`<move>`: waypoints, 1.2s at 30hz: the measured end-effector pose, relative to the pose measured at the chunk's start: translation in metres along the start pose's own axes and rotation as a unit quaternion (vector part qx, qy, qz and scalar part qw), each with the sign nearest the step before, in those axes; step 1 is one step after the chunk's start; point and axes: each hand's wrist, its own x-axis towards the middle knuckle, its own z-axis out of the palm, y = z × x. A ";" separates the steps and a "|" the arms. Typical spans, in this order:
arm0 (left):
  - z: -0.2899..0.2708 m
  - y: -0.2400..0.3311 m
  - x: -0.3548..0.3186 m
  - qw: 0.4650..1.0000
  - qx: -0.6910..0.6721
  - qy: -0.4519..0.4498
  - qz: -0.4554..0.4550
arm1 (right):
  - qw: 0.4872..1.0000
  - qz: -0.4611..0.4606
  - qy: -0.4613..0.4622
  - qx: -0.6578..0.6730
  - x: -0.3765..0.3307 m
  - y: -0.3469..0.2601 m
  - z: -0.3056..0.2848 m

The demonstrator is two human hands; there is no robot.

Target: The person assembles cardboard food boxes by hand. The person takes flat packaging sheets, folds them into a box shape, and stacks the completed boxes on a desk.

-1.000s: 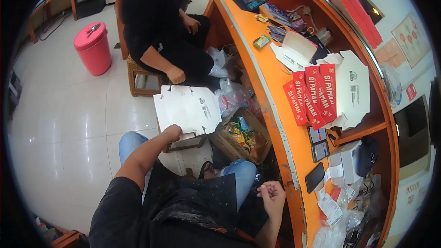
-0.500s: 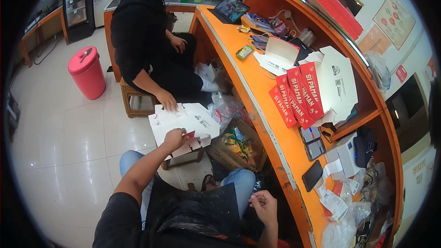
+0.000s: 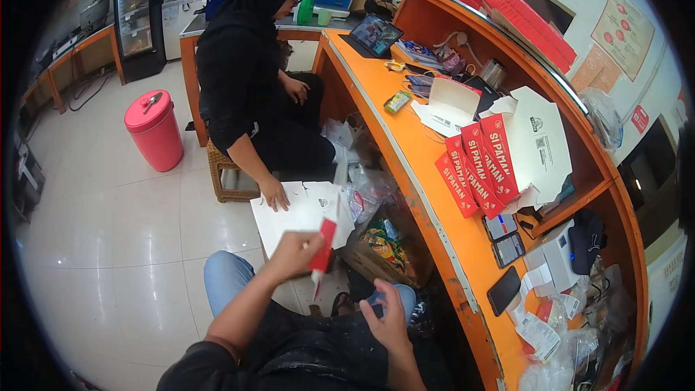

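My left hand [image 3: 293,253] is closed on a red and white cardboard piece [image 3: 326,240], held up narrow and partly blurred above my lap. It looks like a flat box blank seen nearly edge-on. To its right, my right hand [image 3: 389,318] is open and empty, its fingers apart near my knee. Just beyond my left hand lie flat white cardboard box blanks [image 3: 289,213] on a low support mostly hidden beneath them. A co-worker's hand [image 3: 274,194] rests on their far edge.
On the orange counter [image 3: 405,146] at right lie folded red boxes [image 3: 478,166], a large white box blank [image 3: 539,141], phones and a tablet [image 3: 373,34]. Below it stands an open carton [image 3: 394,250] with packets. The co-worker [image 3: 242,94] sits ahead; a pink bin [image 3: 153,134] stands left.
My left hand has lifted the red and white cardboard piece off the blanks and brought it nearer and to the right. My right hand has opened its fingers. The whole view has shifted slightly.
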 end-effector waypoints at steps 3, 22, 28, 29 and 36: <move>0.007 0.025 -0.048 0.983 -0.144 -0.097 -0.065 | 0.992 0.029 -0.056 0.109 0.009 0.013 0.021; 0.024 0.006 -0.111 0.874 -0.441 -0.112 -0.169 | 0.941 0.000 -0.228 0.251 -0.003 -0.007 0.043; 0.023 -0.005 -0.121 0.859 -0.449 -0.143 -0.202 | 0.966 -0.085 -0.186 0.159 -0.005 -0.011 0.038; 0.022 -0.004 -0.121 0.859 -0.448 -0.141 -0.202 | 0.965 -0.086 -0.187 0.160 -0.004 -0.014 0.037; 0.013 -0.008 -0.124 0.865 -0.439 -0.141 -0.200 | 0.957 -0.081 -0.237 0.144 -0.008 -0.018 0.036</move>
